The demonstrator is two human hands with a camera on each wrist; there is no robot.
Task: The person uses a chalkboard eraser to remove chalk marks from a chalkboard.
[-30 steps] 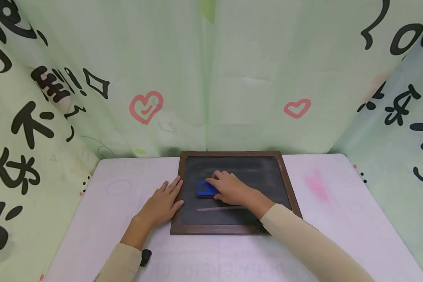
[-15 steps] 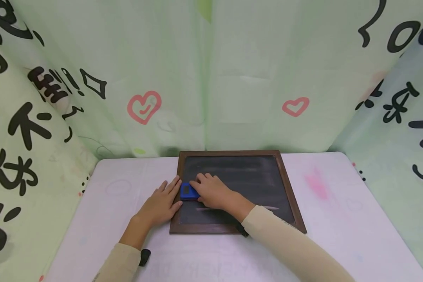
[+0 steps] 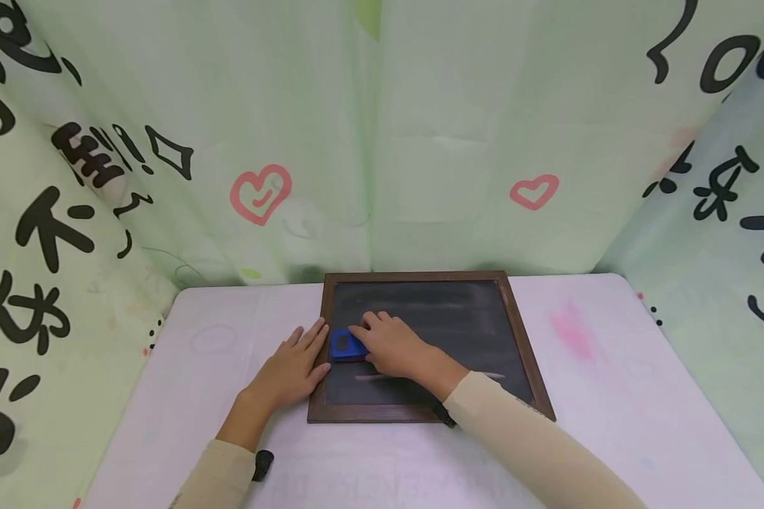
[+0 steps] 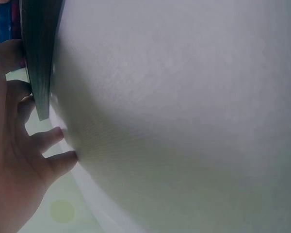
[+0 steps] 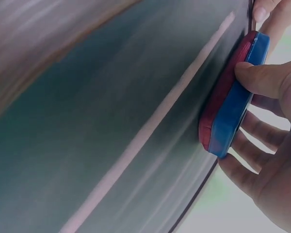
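A blue chalkboard eraser (image 3: pixel 346 346) with a red felt side (image 5: pixel 218 99) lies against the dark chalkboard (image 3: pixel 465 329), near its left side. My right hand (image 3: pixel 395 346) grips it from the right, thumb along the near side and fingers on the far side. Below the eraser runs a pale chalk line (image 5: pixel 153 124), partly covered by my right hand and forearm in the head view. My left hand (image 3: pixel 288 371) rests with extended fingers on the board's left wooden frame (image 3: pixel 316 403). In the left wrist view, some of its fingertips (image 4: pixel 70 158) reach past the frame's edge toward the white tabletop.
The board lies on a white table (image 3: pixel 605 424), its far edge close to a pale green curtain (image 3: pixel 433 177) with black characters and red hearts. Curtain panels also stand at both sides. A pink smudge (image 3: pixel 571 332) marks the tabletop right of the board.
My right hand has slid the eraser left across the board to the left frame, then slightly back right. More of the chalk line's right end shows. The left hand stays on the frame.
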